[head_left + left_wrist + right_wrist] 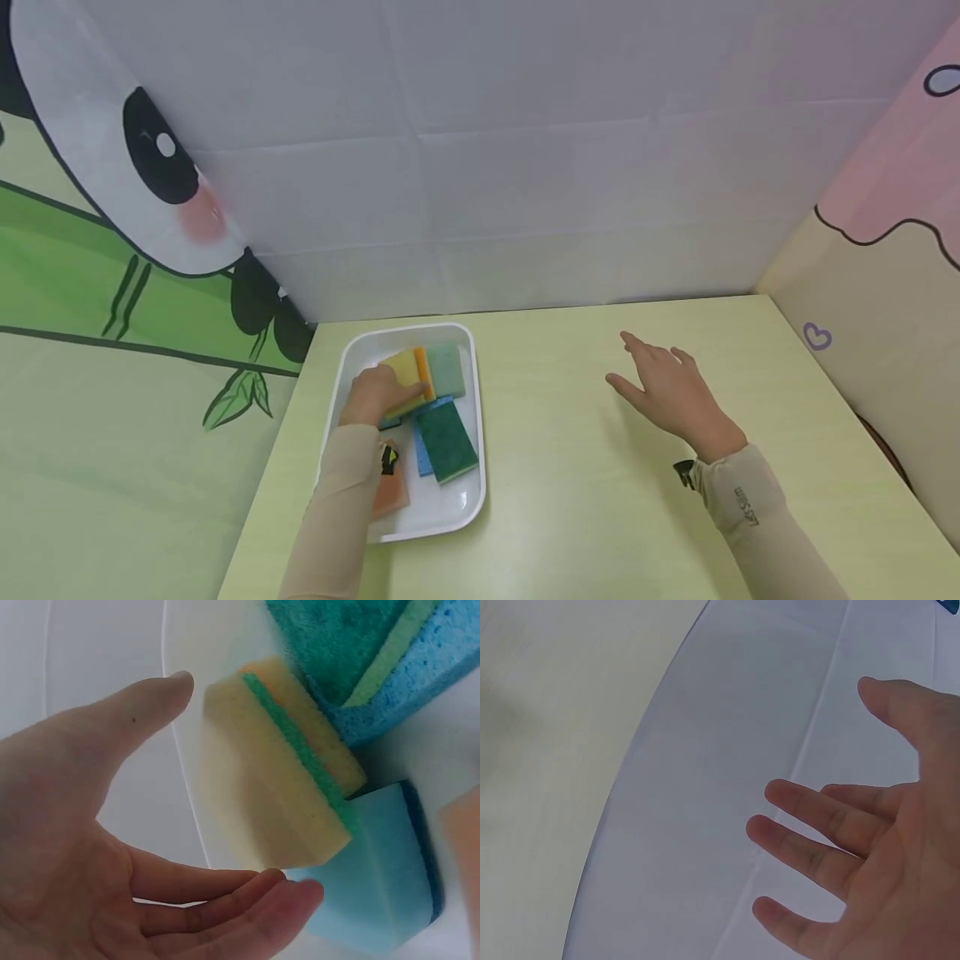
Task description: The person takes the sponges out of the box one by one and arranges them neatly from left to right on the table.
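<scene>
My left hand [373,395] is over the white tray [474,493], close to a yellow sponge [405,367]. In the left wrist view, the thumb and the straight fingers stand apart on either side of a pale yellow sponge [262,776] with a green layer. The fingertips overlap its lower edge and a light blue sponge [367,877]; contact is hard to tell. My right hand [667,392] hovers above the table's right part, fingers spread, holding nothing.
Also in the tray lie a dark green sponge [447,442], a pale green one [446,369] and an orange-pink one [390,493]. The tray stands on the left of the pale wooden table [555,467]. A white sheet [540,192] hangs along the back edge.
</scene>
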### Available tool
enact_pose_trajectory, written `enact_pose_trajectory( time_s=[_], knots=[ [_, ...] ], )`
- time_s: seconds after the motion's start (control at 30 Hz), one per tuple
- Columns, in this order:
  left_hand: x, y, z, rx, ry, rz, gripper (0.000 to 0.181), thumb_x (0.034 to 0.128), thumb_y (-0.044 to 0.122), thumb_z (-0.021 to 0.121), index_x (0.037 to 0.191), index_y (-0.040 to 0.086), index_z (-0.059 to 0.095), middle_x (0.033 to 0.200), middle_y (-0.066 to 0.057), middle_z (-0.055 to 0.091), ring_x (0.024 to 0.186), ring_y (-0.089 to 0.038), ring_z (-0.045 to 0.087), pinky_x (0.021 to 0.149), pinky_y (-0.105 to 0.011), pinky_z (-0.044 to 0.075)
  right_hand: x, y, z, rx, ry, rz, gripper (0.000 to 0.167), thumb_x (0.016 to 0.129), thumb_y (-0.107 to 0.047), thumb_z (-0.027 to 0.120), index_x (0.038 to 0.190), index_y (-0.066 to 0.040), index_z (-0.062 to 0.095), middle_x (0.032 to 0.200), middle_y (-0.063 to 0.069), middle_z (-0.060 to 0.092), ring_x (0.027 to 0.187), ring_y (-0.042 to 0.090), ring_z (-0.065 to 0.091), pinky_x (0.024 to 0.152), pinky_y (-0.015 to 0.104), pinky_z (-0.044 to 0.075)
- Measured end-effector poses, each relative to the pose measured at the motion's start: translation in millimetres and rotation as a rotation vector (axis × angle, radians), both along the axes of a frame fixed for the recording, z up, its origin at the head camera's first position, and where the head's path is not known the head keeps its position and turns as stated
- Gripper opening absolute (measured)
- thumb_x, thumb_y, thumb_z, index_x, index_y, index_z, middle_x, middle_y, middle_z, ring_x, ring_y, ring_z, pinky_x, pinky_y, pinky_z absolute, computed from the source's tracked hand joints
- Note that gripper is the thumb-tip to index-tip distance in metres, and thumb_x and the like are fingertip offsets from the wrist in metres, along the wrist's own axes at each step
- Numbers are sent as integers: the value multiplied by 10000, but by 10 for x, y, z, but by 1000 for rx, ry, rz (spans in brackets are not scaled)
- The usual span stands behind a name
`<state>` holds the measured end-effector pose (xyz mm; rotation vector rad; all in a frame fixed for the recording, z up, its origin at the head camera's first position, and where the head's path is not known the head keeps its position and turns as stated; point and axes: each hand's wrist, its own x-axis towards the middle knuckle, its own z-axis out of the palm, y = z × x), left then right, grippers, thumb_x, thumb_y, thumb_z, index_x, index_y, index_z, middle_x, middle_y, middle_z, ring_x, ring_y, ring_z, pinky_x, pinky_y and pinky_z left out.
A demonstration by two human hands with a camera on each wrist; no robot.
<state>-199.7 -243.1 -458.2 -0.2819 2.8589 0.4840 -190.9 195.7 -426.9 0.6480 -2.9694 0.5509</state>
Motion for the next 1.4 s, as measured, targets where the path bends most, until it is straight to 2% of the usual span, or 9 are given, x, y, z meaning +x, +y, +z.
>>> enact_pose_trajectory(
  time_s=[0.23, 0.43, 0.57, 0.7, 0.83, 0.93, 1.2, 1.4],
  knots=[
    [-13, 3, -46, -37, 27, -25, 621, 842, 591, 688, 832, -19, 570, 749, -125, 553, 713, -277, 512, 688, -418, 458, -4, 3, -47, -20, 17, 8, 739, 1017, -471, 522, 1528, 16, 302, 1361, 189, 576, 1219, 390, 557, 1060, 651, 261],
    [-8, -30, -106, -25, 7, -6, 627, 835, 623, 681, 747, 18, 544, 694, -108, 522, 673, -262, 498, 635, -383, 431, -13, 1, -55, -35, 21, 16, 761, 1015, -465, 531, 1528, 36, 275, 1346, 193, 591, 1208, 403, 567, 1045, 646, 290],
    [-15, -37, -108, -20, -8, -3, 624, 832, 631, 675, 735, 29, 540, 691, -98, 517, 669, -254, 496, 625, -368, 420, -9, 7, -56, -44, 13, 13, 771, 1014, -459, 536, 1533, 37, 258, 1347, 194, 592, 1209, 403, 568, 1050, 642, 282],
    [-29, -26, -46, -7, -14, 8, 607, 827, 610, 687, 698, 44, 508, 663, -68, 461, 640, -228, 471, 588, -336, 389, -17, 22, -58, -47, 16, 9, 777, 1009, -448, 552, 1535, 39, 251, 1333, 198, 601, 1171, 429, 580, 1039, 643, 298],
    [-22, 5, 68, 23, -10, 26, 571, 835, 550, 700, 651, 76, 440, 625, -29, 369, 597, -199, 419, 550, -315, 339, -21, 37, -61, -47, 21, 6, 776, 1003, -435, 568, 1529, 46, 262, 1309, 203, 614, 1119, 453, 597, 1021, 646, 322],
    [-5, 25, 153, 39, -16, 32, 550, 840, 526, 703, 663, 68, 456, 625, -35, 378, 599, -209, 430, 552, -322, 335, -25, 45, -71, -47, 22, 5, 773, 1001, -434, 572, 1525, 48, 271, 1294, 203, 622, 1099, 454, 606, 1013, 644, 333],
    [17, -14, 232, -12, -15, -19, 583, 835, 571, 701, 831, 3, 566, 758, -110, 502, 748, -283, 485, 619, -360, 377, -26, 69, -90, -48, 35, 9, 757, 1001, -429, 576, 1514, 50, 293, 1250, 185, 642, 1046, 423, 631, 981, 631, 370],
    [21, -48, 269, -3, -42, -14, 656, 820, 591, 710, 964, -27, 547, 874, -156, 505, 799, -307, 497, 630, -380, 410, -25, 102, -98, -29, 34, 9, 728, 1006, -424, 572, 1508, 39, 323, 1269, 197, 627, 1090, 427, 610, 968, 622, 384]
  ],
)
